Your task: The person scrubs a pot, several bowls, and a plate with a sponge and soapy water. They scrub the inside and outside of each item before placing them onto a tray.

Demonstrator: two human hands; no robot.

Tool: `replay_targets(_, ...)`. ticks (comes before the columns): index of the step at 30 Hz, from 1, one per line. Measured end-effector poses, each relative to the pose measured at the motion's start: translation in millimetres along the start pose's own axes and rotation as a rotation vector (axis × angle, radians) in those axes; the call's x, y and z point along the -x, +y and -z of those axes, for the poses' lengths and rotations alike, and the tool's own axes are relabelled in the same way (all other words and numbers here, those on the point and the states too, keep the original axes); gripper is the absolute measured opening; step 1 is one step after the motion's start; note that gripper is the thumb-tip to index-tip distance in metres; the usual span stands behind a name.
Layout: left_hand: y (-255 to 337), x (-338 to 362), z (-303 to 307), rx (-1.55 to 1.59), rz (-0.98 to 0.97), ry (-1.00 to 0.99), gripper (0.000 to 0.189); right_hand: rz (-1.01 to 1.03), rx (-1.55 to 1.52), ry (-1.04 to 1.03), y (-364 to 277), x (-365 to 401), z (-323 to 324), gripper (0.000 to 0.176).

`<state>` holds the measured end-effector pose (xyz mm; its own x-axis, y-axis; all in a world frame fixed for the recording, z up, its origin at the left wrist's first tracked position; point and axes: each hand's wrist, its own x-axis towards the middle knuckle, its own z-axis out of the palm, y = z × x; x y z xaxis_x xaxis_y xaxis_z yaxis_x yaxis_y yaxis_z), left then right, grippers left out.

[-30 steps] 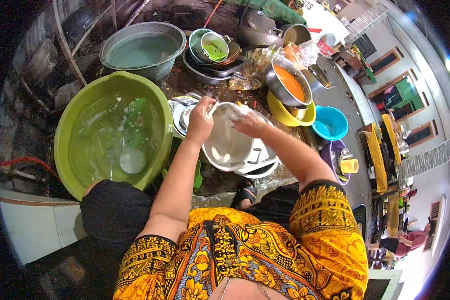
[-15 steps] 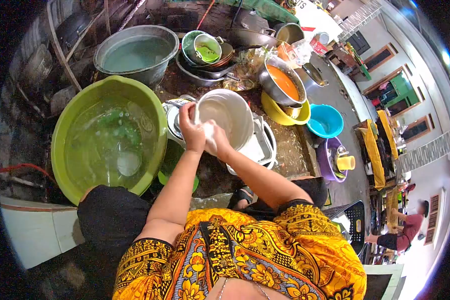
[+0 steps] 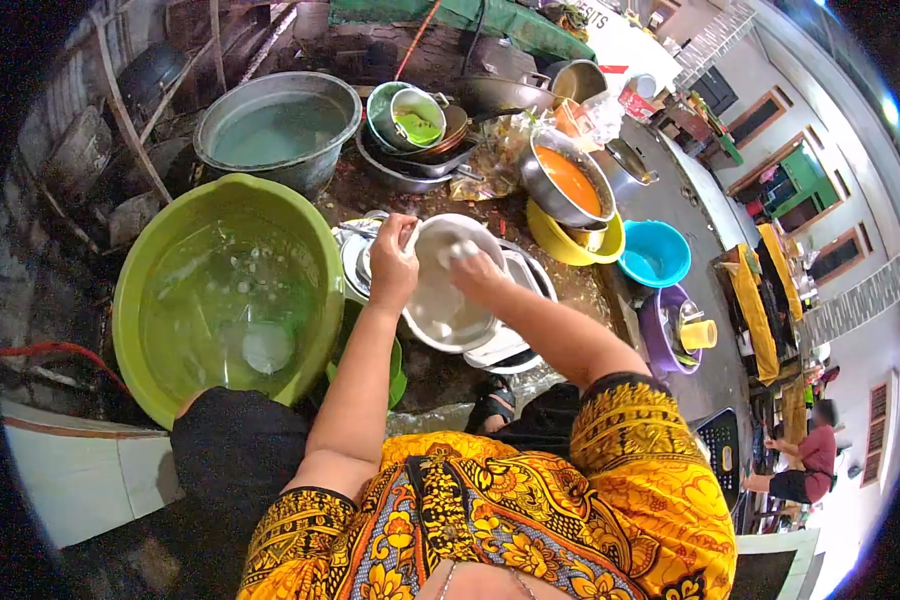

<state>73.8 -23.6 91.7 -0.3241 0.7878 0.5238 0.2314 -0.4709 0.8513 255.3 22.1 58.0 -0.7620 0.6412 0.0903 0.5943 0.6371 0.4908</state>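
Note:
A white bucket [image 3: 448, 318] stands in front of me, its open mouth turned toward me and its inside wet. My left hand [image 3: 394, 262] grips its left rim, fingers curled over the edge. Inside the mouth is my right hand [image 3: 479, 274], closed on a white sudsy wad [image 3: 457, 254] whose exact kind I cannot make out; it is against or close to the inner wall. White plastic ware [image 3: 515, 335] lies under and to the right of the bucket. Several metal lids or plates [image 3: 356, 250] sit just left of it.
On the left stands a large green tub [image 3: 135, 310] of cloudy water, with a grey tub [image 3: 342, 125] behind it. Stacked pans [image 3: 410, 170], a pot of orange liquid [image 3: 570, 185], a blue basin [image 3: 654, 252] and a purple basin [image 3: 656, 330] stand around. Another person [image 3: 818, 455] is far right.
My right hand has moved from beside my left hand at the rim to inside the bucket. My left hand still grips the rim. The whole view has shifted slightly.

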Motion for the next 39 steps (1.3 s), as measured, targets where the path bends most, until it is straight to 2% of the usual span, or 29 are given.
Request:
replay_targets(2, 14.1, -2.7, 5.6, 0.113, -0.026, 0.093, 0.030, -0.128, -0.173, -0.383, -20.8, 8.1, 5.2, 0.024)
replay_targets(4, 5.0, 4.5, 2.5, 0.067, -0.022, 0.081, 0.032, -0.286, -0.503, -0.567, -38.3, 10.7, 21.3, 0.025)
replay_targets(5, 3.3, 7.4, -1.4, 0.072, -0.011, 0.102, 0.032, -0.292, -0.502, -0.566, -40.5, 6.8, 22.7, 0.025)
replay_targets(8, 1.2, 14.5, -13.1, 0.048, -0.005, 0.134, 0.026, -0.568, -1.731, -0.431, -49.6, -5.3, 23.9, 0.018)
replay_targets(9, 3.7, 15.8, -15.7, 0.097, 0.064, 0.187, 0.020, -0.643, -2.148, -0.331, -55.3, -12.4, 24.1, 0.016)
replay_targets(10, 6.0, 16.9, -17.3, 0.144, 0.133, 0.238, 0.015, -0.636, -2.563, -0.028, -59.9, -25.2, 24.3, 0.009)
replay_targets(12, -10.2, 20.1, -21.7, 0.242, 0.208, 0.232, 0.012, -0.793, -2.588, 0.368, -47.8, -33.0, 69.9, 0.011)
replay_targets(13, -14.5, 22.2, -24.3, 0.257, 0.218, 0.249, 0.012, -0.792, -2.429, 0.530, -43.4, -42.4, 58.1, 0.011)
replay_targets(14, -15.5, 22.4, -24.5, 0.272, 0.224, 0.269, 0.013, -0.780, -2.431, 0.551, -41.7, -43.3, 57.0, 0.011)
replay_targets(16, -17.1, 18.2, -17.1, 0.211, 0.200, 0.234, 0.015, -0.568, -2.248, 0.403, -49.8, -36.3, 55.3, 0.016)
replay_targets(17, -19.0, 16.7, -14.6, 0.253, 0.238, 0.266, 0.015, -0.615, -1.957, 0.485, -63.5, -34.7, 54.3, 0.029)
replay_targets(18, -19.9, 16.1, -14.1, 0.298, 0.279, 0.299, 0.018, -0.527, -1.648, 0.427, -63.7, -32.9, 51.7, 0.036)
replay_targets(20, -24.1, 22.2, -18.1, 0.308, 0.255, 0.291, 0.019, -0.674, -1.724, 0.490, -65.6, -35.1, 47.3, 0.023)
replay_targets(22, -6.8, 27.4, -25.0, 0.132, 0.153, 0.202, 0.016, -0.981, -2.278, 0.606, -42.3, -46.5, 44.6, 0.022)
replay_targets(23, -6.0, 31.8, -30.8, 0.166, 0.169, 0.207, 0.019, -1.115, -1.995, 0.795, -30.7, -51.8, 48.4, 0.029)
replay_targets(24, 3.0, 33.4, -32.8, 0.165, 0.166, 0.198, 0.019, -1.142, -2.120, 0.998, -13.9, -55.4, 49.8, 0.024)
replay_targets(26, 18.3, 34.9, -31.6, 0.158, 0.177, 0.256, 0.021, -1.275, -1.641, 1.156, 4.3, -53.9, 60.8, 0.017)
replay_targets(27, 17.1, 34.8, -31.2, 0.141, 0.157, 0.249, 0.025, -1.272, -1.641, 1.167, 4.9, -55.5, 61.9, 0.017)
replay_targets(29, 21.6, 34.5, -31.0, 0.168, 0.130, 0.255, 0.026, -1.436, -1.511, 1.303, 4.2, -57.6, 63.4, 0.023)
replay_targets(30, 23.9, 34.3, -31.9, 0.190, 0.116, 0.264, 0.027, -1.433, -1.505, 1.307, 1.3, -58.2, 57.2, 0.023)
replay_targets(31, 24.6, 33.1, -31.9, 0.169, 0.090, 0.267, 0.020, -1.277, -1.849, 1.181, -5.8, -59.8, 50.5, 0.017)
replay_targets(32, 20.6, 32.6, -31.0, 0.169, 0.091, 0.266, 0.020, -1.090, -2.172, 1.025, -14.1, -61.7, 45.5, 0.024)
replay_targets(34, 10.6, 34.4, -29.8, 0.089, 0.044, 0.254, 0.020, -0.952, -1.835, 0.787, -31.2, -61.7, 72.8, 0.027)
replay_targets(35, 14.9, 34.2, -27.2, 0.104, 0.050, 0.244, 0.019, -0.792, -1.396, 0.802, -30.1, -61.8, 70.8, 0.029)
replay_targets(36, 18.9, 33.1, -27.4, 0.104, 0.052, 0.246, 0.019, -0.791, -1.396, 0.799, -22.8, -61.4, 68.8, 0.029)
replay_targets(38, 25.3, 30.2, -27.7, 0.113, -0.039, 0.261, 0.023, -1.120, -1.741, 0.881, 0.8, -59.0, 66.3, 0.029)
replay_targets(39, 27.7, 29.7, -26.6, 0.119, -0.032, 0.269, 0.020, -1.212, -1.815, 1.026, 11.7, -57.1, 55.8, 0.024)
